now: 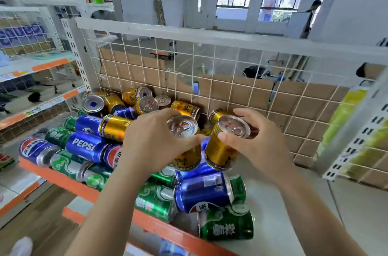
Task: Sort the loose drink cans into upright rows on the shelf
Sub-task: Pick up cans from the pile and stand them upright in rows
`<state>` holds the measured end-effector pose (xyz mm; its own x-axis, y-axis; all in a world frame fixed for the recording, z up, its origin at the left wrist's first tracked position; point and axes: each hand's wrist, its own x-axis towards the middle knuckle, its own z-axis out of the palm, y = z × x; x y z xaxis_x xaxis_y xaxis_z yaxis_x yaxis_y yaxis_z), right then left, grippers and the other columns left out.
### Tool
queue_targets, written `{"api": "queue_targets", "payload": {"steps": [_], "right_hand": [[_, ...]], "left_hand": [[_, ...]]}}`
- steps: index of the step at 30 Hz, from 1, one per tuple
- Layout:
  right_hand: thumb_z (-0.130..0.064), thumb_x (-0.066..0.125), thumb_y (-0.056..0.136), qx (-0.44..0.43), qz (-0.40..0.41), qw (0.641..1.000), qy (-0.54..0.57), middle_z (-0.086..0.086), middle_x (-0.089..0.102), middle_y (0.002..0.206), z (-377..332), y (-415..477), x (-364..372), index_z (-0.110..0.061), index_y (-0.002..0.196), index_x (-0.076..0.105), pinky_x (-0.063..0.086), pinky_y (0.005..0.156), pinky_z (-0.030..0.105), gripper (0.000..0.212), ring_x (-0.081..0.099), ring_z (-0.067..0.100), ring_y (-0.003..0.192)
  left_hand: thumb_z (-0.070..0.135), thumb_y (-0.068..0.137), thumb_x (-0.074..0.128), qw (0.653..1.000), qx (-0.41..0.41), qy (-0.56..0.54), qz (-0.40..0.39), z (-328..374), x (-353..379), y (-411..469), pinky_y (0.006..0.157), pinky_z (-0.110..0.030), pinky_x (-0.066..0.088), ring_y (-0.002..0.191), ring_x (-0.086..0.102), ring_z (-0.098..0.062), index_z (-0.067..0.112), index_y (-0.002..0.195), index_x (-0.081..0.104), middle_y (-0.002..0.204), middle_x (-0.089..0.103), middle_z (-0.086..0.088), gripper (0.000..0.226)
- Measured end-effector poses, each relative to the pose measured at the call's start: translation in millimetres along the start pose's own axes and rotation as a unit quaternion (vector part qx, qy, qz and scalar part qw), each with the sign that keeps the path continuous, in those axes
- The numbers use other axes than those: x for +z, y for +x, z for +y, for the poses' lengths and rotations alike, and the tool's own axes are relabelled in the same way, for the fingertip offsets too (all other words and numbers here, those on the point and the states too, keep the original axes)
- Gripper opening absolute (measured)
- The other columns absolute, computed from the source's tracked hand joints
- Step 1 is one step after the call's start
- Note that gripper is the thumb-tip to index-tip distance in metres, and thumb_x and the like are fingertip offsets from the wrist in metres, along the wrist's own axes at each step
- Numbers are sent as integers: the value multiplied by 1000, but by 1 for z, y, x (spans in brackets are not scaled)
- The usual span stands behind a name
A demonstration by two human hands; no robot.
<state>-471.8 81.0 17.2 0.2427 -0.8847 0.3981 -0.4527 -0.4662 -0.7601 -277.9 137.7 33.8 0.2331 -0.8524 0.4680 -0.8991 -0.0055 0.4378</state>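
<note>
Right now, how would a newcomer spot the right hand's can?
Find the white wire grid behind the shelf. In front, above the can pile, the right hand grips a gold can. The left hand holds a second gold can; this one is further right, more tilted.

1. On my feed the left hand [155, 142] is bare from fingertips to wrist.
2. The right hand [258, 142] is bare too, and its nails look short.
3. The left forearm [109, 203] and right forearm [310, 213] are slim, smooth and uncovered as far as I can see them.
4. A blurred white shape [21, 244] low beside the left forearm might be a shoe; I cannot tell.
</note>
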Motion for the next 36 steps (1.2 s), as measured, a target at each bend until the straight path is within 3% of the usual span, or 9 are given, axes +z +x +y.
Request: {"api": "queue_targets", "payload": {"steps": [2, 4, 6, 9, 14, 18, 23, 30, 36], "right_hand": [[-59, 71, 54, 36, 35, 998, -38, -23, 62, 102, 8, -12, -16, -34, 121, 55, 43, 77, 8, 73, 59, -5, 93], [-66, 71, 50, 74, 65, 992, -76, -17, 63, 107, 18, -28, -36, -32, 122, 56, 47, 87, 23, 82, 59, 4, 99], [-59, 78, 56, 103, 73, 988, -95, -18, 65, 99, 27, -47, -58, -32, 109, 61, 49, 83, 25, 62, 61, 3, 93], [-52, 77, 62, 143, 102, 975, -132, -20, 63, 83, 40, -82, -100, -35, 90, 61, 42, 66, 13, 37, 57, -5, 79], [-59, 75, 58, 200, 164, 948, -186, -19, 57, 88, 67, -154, -177, -35, 91, 57, 45, 69, 21, 44, 54, 1, 82], [-63, 72, 56, 229, 202, 929, -212, -12, 61, 94, 94, -222, -246, -27, 98, 61, 50, 82, 37, 56, 56, 12, 92], [-70, 67, 53, 270, 222, 897, -271, -12, 55, 93, 129, -306, -338, -22, 101, 59, 46, 83, 35, 68, 52, 16, 96], [-62, 71, 61, 329, 224, 869, -296, -10, 52, 92, 174, -387, -446, -24, 98, 57, 44, 83, 34, 55, 51, 17, 95], [-65, 65, 57, 365, 266, 842, -294, -10, 51, 91, 203, -415, -516, -24, 100, 59, 42, 79, 30, 60, 53, 17, 96]], "left_hand": [[78, 54, 64, 999, 31, -29, -10, 19, 7, -2, 76, -27, 46, 93, 61, -12, 31, 108, 65, 101, 69, 11, 71], [77, 51, 62, 996, 55, -60, -30, 40, 19, -3, 81, -31, 49, 95, 62, -13, 32, 109, 65, 103, 69, 10, 74], [77, 50, 65, 992, 71, -94, -48, 61, 33, -10, 86, -34, 50, 98, 62, -14, 31, 113, 64, 106, 69, 8, 78], [70, 52, 68, 980, 92, -146, -96, 105, 56, -25, 87, -31, 48, 101, 60, -14, 31, 113, 63, 107, 67, 9, 73], [76, 47, 69, 947, 136, -202, -208, 189, 106, -62, 78, -36, 51, 90, 59, -13, 35, 93, 60, 94, 63, 15, 62], [67, 52, 73, 924, 159, -214, -275, 273, 143, -112, 72, -29, 46, 87, 55, -10, 37, 97, 55, 93, 59, 18, 57], [60, 49, 77, 888, 177, -284, -315, 375, 190, -185, 64, -22, 39, 82, 55, -5, 33, 89, 52, 84, 56, 18, 54], [62, 50, 80, 874, 218, -279, -332, 503, 227, -255, 81, -33, 47, 90, 55, -12, 39, 85, 51, 86, 54, 20, 51], [65, 50, 74, 863, 285, -261, -326, 590, 255, -277, 76, -32, 49, 86, 57, -8, 35, 90, 57, 90, 61, 17, 53]]}}
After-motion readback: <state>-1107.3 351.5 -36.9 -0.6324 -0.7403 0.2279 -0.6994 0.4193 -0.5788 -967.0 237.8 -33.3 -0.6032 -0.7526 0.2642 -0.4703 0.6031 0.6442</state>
